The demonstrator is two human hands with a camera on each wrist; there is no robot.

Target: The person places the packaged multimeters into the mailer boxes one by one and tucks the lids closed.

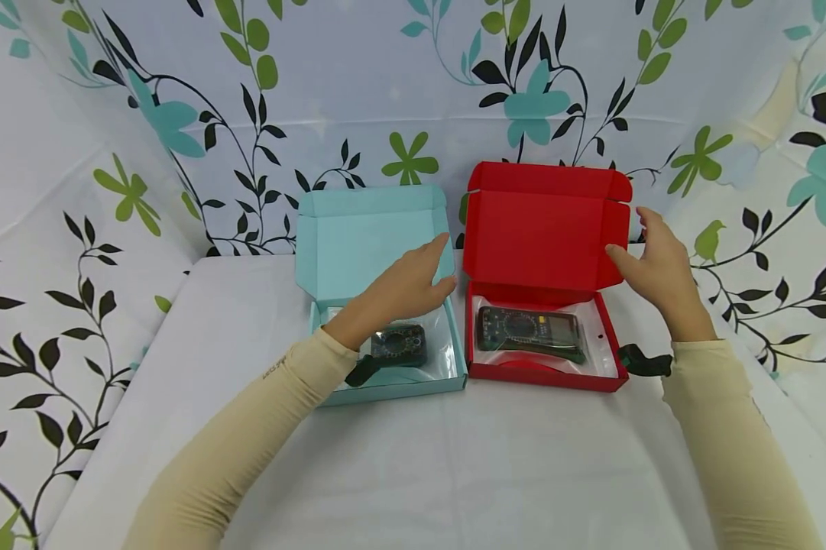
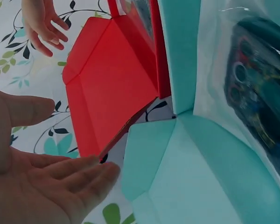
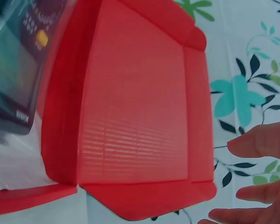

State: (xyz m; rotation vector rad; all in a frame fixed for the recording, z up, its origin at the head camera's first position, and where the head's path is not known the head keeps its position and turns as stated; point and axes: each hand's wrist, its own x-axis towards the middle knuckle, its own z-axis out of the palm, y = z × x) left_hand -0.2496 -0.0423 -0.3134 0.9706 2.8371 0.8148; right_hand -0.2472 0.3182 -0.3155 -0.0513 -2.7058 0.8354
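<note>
A red box (image 1: pixel 549 229) stands with its lid raised. Inside it a dark multimeter (image 1: pixel 529 330) with a yellow button lies in clear plastic. To its left is a teal box (image 1: pixel 374 241), lid also up, holding a dark multimeter (image 1: pixel 400 345) in a clear bag. My left hand (image 1: pixel 416 279) hovers over the teal box, fingers extended toward the gap between the two lids, and hides part of the contents. At the red lid's right edge is my right hand (image 1: pixel 660 267), thumb and fingers spread; in the right wrist view it appears apart from the lid. Both hands hold nothing.
Both boxes stand side by side on a white-covered table (image 1: pixel 454 473). A leaf-patterned cloth (image 1: pixel 357 92) hangs close behind the lids and along the sides. A black strap (image 1: pixel 644 361) sits by the right wrist, beside the red box.
</note>
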